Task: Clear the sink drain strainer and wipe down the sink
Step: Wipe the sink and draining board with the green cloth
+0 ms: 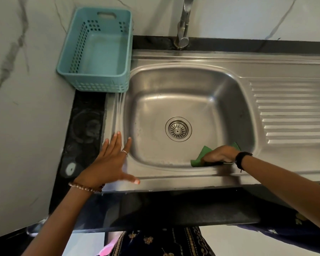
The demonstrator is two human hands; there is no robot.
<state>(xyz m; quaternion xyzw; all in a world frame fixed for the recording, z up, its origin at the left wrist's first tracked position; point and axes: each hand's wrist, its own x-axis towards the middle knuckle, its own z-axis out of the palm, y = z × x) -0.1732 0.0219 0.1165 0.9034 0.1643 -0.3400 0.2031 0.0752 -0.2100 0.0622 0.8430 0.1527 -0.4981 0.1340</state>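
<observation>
Right hand (pixel 219 154), grip closed on green cloth (pixel 201 156), wipes sink (pixel 174 85) near wall; left hand (pixel 111 161) splayed flat, holding nothing; strainer (pixel 178 129) beyond grip risks being skipped

The strainer (pixel 178 129) sits mid-basin in the sink (pixel 192 58), basket (pixel 100 50) behind-left, faucet (pixel 183 24) behind.

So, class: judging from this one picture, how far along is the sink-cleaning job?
Done, apparently: the drain strainer sits in place with no visible debris. In hand: the right hand presses a green cloth against the basin's near wall. Left: the rest of the sink, including the drainboard.
</observation>
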